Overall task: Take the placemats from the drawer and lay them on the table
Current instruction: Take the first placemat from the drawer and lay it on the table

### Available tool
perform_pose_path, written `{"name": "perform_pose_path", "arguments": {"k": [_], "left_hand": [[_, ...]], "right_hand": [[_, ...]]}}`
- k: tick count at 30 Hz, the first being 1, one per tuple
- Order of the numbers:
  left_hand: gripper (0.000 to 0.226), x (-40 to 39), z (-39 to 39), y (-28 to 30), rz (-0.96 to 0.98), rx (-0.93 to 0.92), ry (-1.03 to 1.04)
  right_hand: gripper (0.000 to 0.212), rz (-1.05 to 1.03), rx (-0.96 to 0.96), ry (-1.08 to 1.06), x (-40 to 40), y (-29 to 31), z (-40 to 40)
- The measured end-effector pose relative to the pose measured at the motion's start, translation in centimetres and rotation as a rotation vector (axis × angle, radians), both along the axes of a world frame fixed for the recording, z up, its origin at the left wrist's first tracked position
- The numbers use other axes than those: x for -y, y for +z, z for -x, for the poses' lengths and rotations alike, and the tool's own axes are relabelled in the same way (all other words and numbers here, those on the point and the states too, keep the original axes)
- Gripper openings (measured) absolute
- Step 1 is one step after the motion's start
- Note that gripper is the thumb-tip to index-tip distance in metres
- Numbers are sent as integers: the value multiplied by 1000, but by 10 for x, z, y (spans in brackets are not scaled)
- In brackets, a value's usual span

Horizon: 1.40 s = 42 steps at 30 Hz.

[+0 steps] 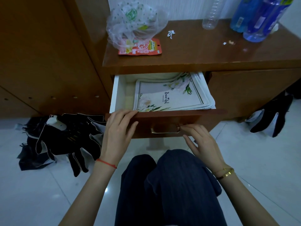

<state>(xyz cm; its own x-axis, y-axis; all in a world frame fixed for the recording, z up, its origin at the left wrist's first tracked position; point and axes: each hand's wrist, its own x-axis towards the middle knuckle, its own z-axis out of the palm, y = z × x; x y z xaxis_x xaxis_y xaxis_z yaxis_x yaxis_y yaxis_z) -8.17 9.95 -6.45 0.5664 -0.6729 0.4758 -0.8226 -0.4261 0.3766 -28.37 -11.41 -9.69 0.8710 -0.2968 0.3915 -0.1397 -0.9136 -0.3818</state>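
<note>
A wooden drawer (192, 115) of the brown table (203, 53) stands pulled out. Inside lies a stack of white placemats (172, 95) with a floral print and dark lettering. My left hand (118, 131) rests on the top edge of the drawer front at its left end, fingers curled over the rim. My right hand (200, 141) hovers just right of the brass handle (165, 128), fingers apart, fingertips at the handle's end, holding nothing.
On the tabletop sit a clear plastic bag (135, 22) over a red packet (141, 48), an empty clear bottle (211, 13), blue bottles (260, 18) and paper scraps. Dark bags (65, 137) lie on the white floor at left, another dark bag (272, 115) at right. My knees are below the drawer.
</note>
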Motion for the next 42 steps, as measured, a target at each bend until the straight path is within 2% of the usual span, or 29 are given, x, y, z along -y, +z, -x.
{"name": "perform_pose_path", "arguments": {"k": [5,10,12,16,19,26,30,36,42], "left_hand": [[30,3,2,3,28,-24,21],[28,12,2,15,41,-53,56],[25,22,-1,22,67,-69,59],[25,50,-21,34,69,-108,76],[29,71,-36,41,21,-222,120],[33,93,-56,36,-227,-508,263],[38,98,-58,40,-365,-677,341],[35,105,-63,44,-535,-879,367],[34,109,-65,45,-697,-929,431]], "right_hand": [[28,-48,85,-120,4,24,11],[19,-51,276,-228,22,63,2],[17,-69,296,-284,34,77,-8],[21,-123,164,-356,64,90,-34],[26,-162,63,-379,82,93,-53],[31,-276,-189,-463,90,97,-75],[33,-326,-253,-508,88,106,-81],[40,-461,-314,-593,86,109,-89],[41,-537,-296,-609,88,107,-85]]}}
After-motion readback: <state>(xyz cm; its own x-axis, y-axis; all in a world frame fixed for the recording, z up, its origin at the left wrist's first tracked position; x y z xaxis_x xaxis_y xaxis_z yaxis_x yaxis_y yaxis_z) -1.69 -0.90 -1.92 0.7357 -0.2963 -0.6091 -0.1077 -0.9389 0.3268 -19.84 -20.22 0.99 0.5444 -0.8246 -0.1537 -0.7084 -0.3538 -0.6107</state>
